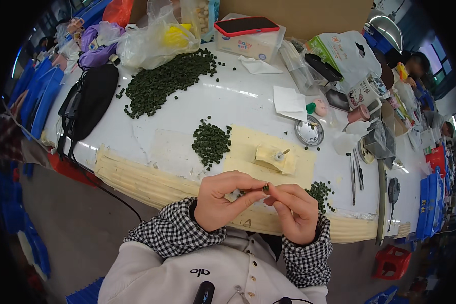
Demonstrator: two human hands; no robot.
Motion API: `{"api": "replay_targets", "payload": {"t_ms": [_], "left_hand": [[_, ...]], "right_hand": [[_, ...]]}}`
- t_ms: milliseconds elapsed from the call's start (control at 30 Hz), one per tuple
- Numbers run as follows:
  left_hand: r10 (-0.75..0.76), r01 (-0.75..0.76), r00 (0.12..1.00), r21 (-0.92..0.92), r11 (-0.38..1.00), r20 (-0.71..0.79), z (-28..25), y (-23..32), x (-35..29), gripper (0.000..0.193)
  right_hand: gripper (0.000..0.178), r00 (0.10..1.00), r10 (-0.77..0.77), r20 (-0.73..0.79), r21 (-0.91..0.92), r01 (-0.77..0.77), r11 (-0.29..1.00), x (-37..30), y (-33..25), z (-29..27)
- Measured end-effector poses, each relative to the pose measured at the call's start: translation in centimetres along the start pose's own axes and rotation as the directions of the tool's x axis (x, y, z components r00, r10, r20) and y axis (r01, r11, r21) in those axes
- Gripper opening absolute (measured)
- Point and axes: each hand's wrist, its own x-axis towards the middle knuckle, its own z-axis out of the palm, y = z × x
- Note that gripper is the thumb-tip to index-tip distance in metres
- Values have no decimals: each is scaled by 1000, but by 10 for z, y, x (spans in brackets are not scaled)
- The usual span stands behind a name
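Note:
Over the near edge of the table, my left hand and my right hand meet at the fingertips, both closed in a pinch. Between them is a small dark green piece, partly covered by the fingers. Something whitish shows under my left fingers, too hidden to name. Just beyond stands a pale yellow block with a thin pin upright on it. A small pile of dark green pieces lies beyond my left hand, and a smaller pile sits beside my right hand.
A large heap of green pieces spreads farther back. At right are a round metal dish, tweezers and a white mug. A black pouch lies at left. A red-edged phone rests on a plastic box behind.

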Motion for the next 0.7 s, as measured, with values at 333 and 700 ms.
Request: {"api": "replay_targets", "payload": {"t_ms": [333,700], "left_hand": [[-67,67,998,0,998,6,1,-1,-5,17],[5,0,1000,179,984,-27,-1,5,-1,14]], "right_hand": [[31,1000,22,-16,42,-22,999,-4,0,3],[30,997,-37,-75,-76,31,997,-2,5,9]]}}
